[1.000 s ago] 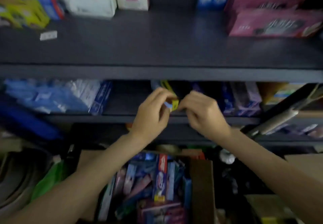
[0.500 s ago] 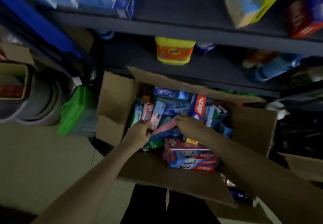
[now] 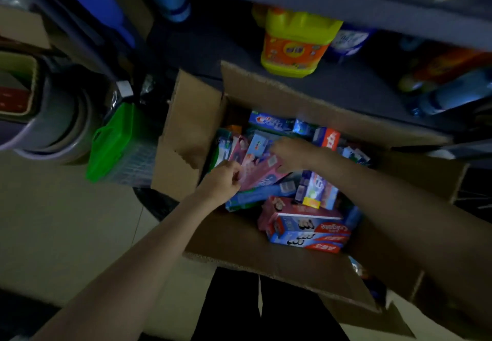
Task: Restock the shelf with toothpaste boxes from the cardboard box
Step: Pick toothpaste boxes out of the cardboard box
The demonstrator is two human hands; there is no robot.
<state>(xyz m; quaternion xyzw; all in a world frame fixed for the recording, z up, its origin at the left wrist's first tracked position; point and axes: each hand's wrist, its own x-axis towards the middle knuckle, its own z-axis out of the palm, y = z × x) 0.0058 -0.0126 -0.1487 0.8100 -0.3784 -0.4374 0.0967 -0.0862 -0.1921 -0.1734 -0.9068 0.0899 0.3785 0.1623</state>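
Observation:
An open cardboard box [image 3: 239, 236] stands on the floor below the shelves, filled with several toothpaste boxes. A pink toothpaste box [image 3: 259, 171] lies on top of the pile near the left side. My left hand [image 3: 222, 182] pinches its near end. My right hand [image 3: 291, 154] grips its far end, fingers curled over it. A red and blue Colgate pack [image 3: 308, 231] lies at the near right of the pile, and a blue Crest box [image 3: 269, 122] at the far wall of the carton.
The dark bottom shelf [image 3: 359, 87] behind the carton carries a yellow detergent jug [image 3: 295, 42] and bottles to the right. A green plastic basket [image 3: 119, 141] and stacked grey tubs [image 3: 53, 117] sit left of the carton. Pale floor lies at lower left.
A second ago both hands were up at a shelf on a small yellow item. They came down into the carton, and now hold the pink box at both ends.

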